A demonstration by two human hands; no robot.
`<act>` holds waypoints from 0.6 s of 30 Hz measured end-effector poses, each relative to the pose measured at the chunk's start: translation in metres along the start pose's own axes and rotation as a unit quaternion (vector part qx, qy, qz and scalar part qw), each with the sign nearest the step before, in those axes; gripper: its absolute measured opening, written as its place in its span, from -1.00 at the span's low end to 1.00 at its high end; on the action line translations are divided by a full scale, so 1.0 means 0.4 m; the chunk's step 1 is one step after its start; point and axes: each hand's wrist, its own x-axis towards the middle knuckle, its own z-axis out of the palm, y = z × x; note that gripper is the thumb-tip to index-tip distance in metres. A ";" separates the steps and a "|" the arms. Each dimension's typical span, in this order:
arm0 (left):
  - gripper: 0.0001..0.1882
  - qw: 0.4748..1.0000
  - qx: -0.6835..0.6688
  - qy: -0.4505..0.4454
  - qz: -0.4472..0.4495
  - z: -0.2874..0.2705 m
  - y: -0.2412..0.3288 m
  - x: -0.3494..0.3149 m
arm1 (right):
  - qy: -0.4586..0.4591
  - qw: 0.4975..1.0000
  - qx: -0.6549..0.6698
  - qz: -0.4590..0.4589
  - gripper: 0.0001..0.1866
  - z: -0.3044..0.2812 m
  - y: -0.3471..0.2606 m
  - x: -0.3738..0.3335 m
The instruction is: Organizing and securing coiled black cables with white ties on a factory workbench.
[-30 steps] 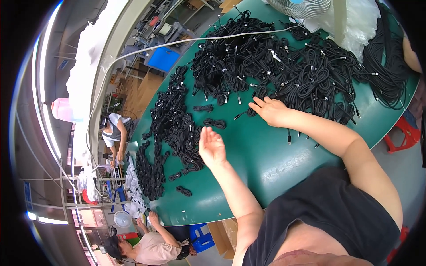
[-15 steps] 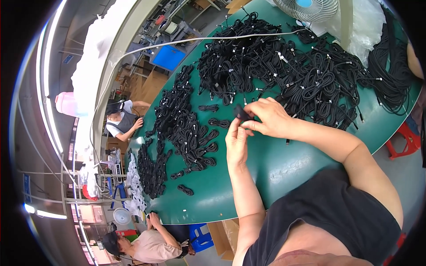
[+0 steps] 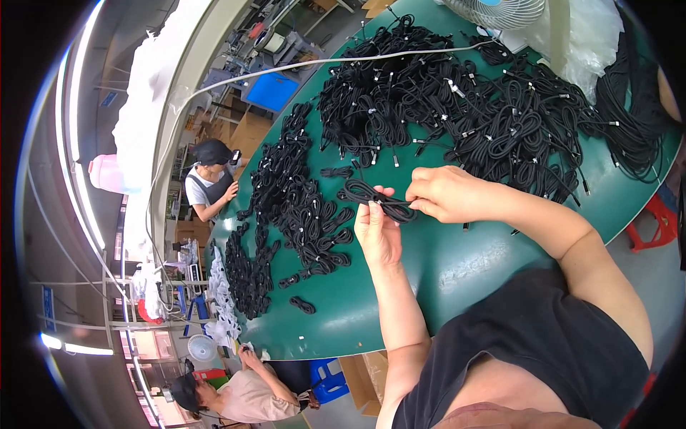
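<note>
The black cable bundle (image 3: 379, 200), looped into a long coil, is held up over the middle of the tabletop (image 3: 457, 261), in from its near edge. The left grip (image 3: 379, 234) holds the loops from beneath, thumb and fingers around their middle; the right grip (image 3: 446, 194) is narrow, pinched at the bundle's right end. It should be light and pliable, springy enough to uncoil if let loose, and hardly fragile apart from its plugs. The middle, where all the strands gather, looks the best place to take hold.

Just beyond its left end lie compact coils (image 3: 300, 222), spread toward the tabletop's left edge, with one single coil (image 3: 302, 305) apart, nearer the lower left corner. A heap of looser cables (image 3: 514, 129) with pale plugs runs from the far edge toward the right edge, where a thick hank of cable (image 3: 625, 114) lies beside a clear plastic bag (image 3: 589, 43).

Exactly what the right fingertips pinch is hard to make out, and any tie is hidden. The fan (image 3: 500, 11) is cut off by the upper border; the person's body covers part of the near edge
</note>
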 end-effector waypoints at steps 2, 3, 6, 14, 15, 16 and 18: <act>-0.74 1.000 -0.010 -0.011 0.003 0.011 -0.016 -0.002 | 0.022 1.000 -0.012 -0.003 -0.89 0.018 -0.008 -0.005; -0.75 0.999 -0.019 -0.025 0.006 0.017 -0.024 -0.003 | 0.046 0.999 -0.026 -0.006 -0.90 0.024 -0.013 -0.005; -0.75 0.999 0.032 -0.021 -0.016 0.022 -0.047 -0.011 | 0.077 0.997 -0.016 -0.006 -0.90 0.032 -0.020 -0.006; -0.75 0.999 0.013 0.001 0.040 0.010 -0.004 0.002 | 0.029 0.984 -0.175 0.021 -0.87 0.012 -0.019 -0.007; -0.73 0.999 0.016 -0.008 0.031 0.015 -0.018 -0.001 | 0.028 0.986 -0.161 0.018 -0.87 0.014 -0.019 -0.008; -0.72 0.999 0.019 -0.016 0.022 0.020 -0.034 -0.005 | 0.029 0.986 -0.161 0.021 -0.87 0.017 -0.023 -0.010; -0.68 0.999 0.026 -0.031 0.007 0.028 -0.055 -0.011 | 0.063 0.988 -0.141 0.004 -0.87 0.022 -0.034 -0.012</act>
